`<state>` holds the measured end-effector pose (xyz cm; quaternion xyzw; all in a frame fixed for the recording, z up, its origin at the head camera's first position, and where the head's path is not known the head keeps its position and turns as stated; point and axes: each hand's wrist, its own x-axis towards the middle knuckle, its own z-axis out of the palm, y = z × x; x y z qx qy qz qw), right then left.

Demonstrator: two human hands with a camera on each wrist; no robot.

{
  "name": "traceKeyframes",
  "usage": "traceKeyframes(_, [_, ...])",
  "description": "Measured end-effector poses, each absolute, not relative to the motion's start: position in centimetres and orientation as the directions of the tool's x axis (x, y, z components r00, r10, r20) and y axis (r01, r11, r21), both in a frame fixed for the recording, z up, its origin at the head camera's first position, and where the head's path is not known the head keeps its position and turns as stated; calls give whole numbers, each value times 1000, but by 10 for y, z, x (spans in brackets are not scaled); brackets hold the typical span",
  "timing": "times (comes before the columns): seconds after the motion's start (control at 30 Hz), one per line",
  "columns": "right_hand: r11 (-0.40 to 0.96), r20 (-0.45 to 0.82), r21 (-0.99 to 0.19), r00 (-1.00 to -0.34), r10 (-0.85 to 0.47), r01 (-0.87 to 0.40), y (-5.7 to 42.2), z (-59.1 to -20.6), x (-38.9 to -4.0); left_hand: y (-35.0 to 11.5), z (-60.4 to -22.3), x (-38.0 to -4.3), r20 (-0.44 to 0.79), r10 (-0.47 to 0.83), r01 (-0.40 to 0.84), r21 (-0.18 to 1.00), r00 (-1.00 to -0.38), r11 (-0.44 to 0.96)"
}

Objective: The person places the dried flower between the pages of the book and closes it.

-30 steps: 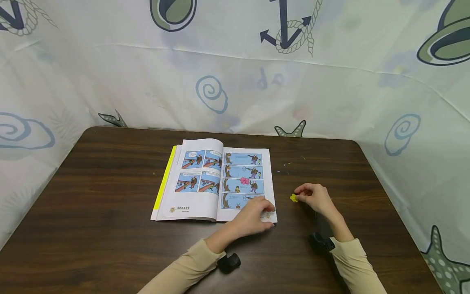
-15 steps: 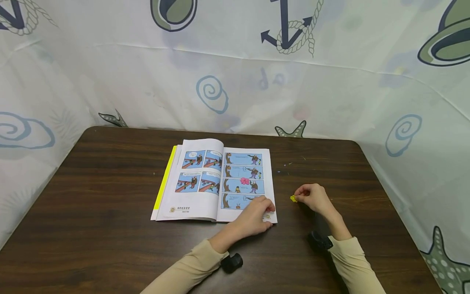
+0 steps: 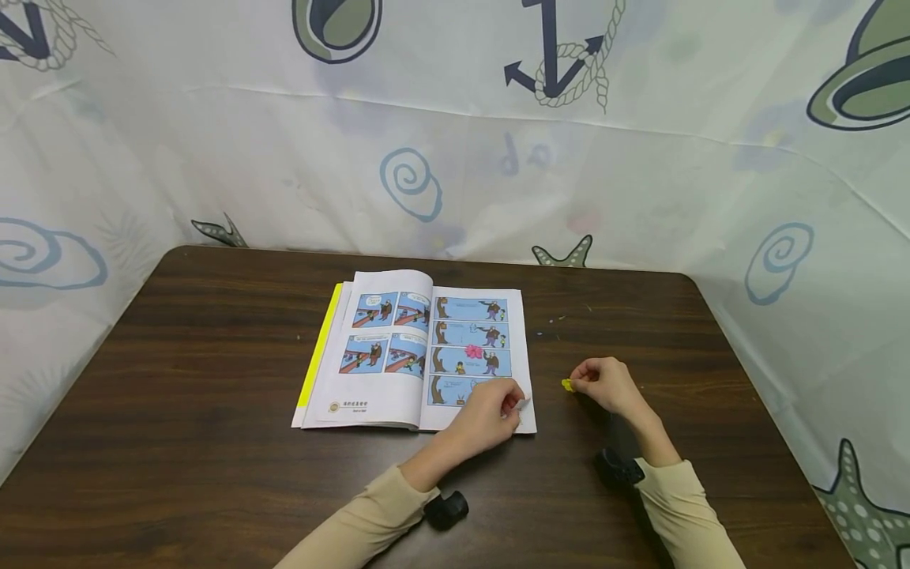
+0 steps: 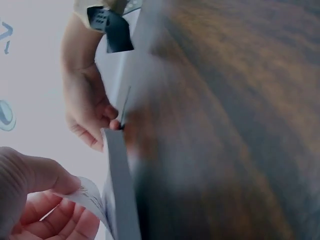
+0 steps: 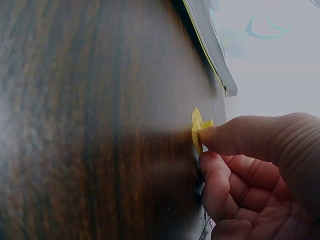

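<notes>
An open comic book (image 3: 387, 395) lies on the table, with a yellow cover edge showing at its left. My left hand (image 3: 486, 415) is at the lower right corner of the right-hand page; in the left wrist view its thumb and fingers pinch the curled page (image 4: 92, 197). To the right of the book, my right hand (image 3: 606, 385) pinches a small yellow flower-shaped piece (image 5: 197, 132) between thumb and fingers, close to the tabletop. A pink flower-shaped piece (image 3: 473, 352) rests on the right-hand page.
The dark wood table (image 3: 178, 442) carries a few tiny scraps (image 3: 560, 318) right of the book. Behind it hangs a pale printed curtain (image 3: 469, 182). Each wrist wears a black camera, such as the left one (image 3: 446, 511).
My left fingers have curled in and lifted the page corner, where they lay spread on it before. The right hand stays nearly in place, with the yellow piece tilted slightly differently.
</notes>
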<state>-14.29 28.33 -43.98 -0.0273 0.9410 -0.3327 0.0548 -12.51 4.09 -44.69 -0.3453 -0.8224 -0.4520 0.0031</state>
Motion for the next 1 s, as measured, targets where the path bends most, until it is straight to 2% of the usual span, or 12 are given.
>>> traceKeyframes(0.33, [766,-80,-642,-996,-46,16,283,-437,-142,26,-440,-128,375,456,546,768,-807,336])
traceKeyframes(1.0, [760,-13,-649,-999,-41,-23,276,-430,-154,-9,-435,-131,423,360,537,779,-832,325])
